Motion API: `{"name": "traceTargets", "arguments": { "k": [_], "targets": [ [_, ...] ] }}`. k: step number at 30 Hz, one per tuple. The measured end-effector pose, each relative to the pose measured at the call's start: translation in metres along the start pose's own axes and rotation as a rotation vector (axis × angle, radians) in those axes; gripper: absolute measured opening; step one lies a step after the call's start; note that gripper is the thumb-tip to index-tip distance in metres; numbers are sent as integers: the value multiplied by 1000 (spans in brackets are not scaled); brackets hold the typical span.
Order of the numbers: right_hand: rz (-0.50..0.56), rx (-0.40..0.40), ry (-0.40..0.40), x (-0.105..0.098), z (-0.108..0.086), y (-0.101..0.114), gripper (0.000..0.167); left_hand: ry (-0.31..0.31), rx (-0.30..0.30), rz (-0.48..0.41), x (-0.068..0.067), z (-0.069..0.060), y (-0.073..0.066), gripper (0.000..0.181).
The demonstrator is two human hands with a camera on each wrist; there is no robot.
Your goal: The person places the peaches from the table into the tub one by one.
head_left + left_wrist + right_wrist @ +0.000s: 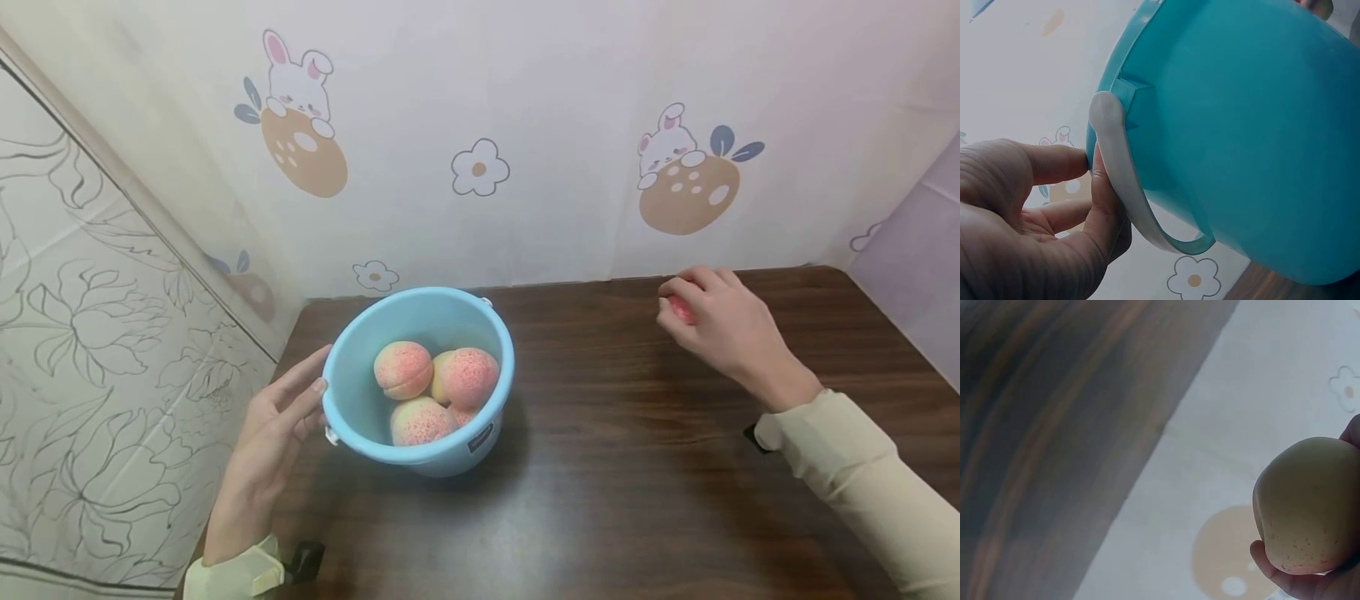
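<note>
A light blue bucket [507, 375] stands on the left part of the table, with several pink-and-yellow peaches [403, 371] lying inside. My left hand [262, 433] holds the bucket's left rim between thumb and fingers. The left wrist view shows those fingers beside the white handle [1124, 169], which hangs down along the bucket's outer wall. Over the back right of the table, my right hand [726, 325] grips another peach [1310, 500]. Only a small pinkish part of that peach shows in the head view, the rest being covered by the fingers.
The dark wood-grain table [592, 467] reaches back to a pale wall covering [562, 208] printed with rabbits and flowers. A white panel [112, 358] with flower line drawings borders the left side. Another pale lilac surface [915, 250] closes off the right.
</note>
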State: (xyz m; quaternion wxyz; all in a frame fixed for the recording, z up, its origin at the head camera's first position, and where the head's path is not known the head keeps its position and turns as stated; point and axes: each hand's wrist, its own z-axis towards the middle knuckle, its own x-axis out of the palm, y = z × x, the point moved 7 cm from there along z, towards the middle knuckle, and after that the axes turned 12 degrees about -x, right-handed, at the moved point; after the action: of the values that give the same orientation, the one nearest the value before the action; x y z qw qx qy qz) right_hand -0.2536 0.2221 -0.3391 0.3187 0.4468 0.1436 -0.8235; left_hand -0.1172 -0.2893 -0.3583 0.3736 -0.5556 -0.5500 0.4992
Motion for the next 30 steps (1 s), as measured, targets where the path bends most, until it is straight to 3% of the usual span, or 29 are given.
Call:
{"name": "traceTargets", "arguments": {
  "k": [15,30],
  "targets": [
    [54,-167,-111,-20,39,55,19,-4,-1,-4,1,-2,-2,51],
    [129,-265,-153,-18,78,105,19,2,-18,16,-2,11,1,52]
  ]
}}
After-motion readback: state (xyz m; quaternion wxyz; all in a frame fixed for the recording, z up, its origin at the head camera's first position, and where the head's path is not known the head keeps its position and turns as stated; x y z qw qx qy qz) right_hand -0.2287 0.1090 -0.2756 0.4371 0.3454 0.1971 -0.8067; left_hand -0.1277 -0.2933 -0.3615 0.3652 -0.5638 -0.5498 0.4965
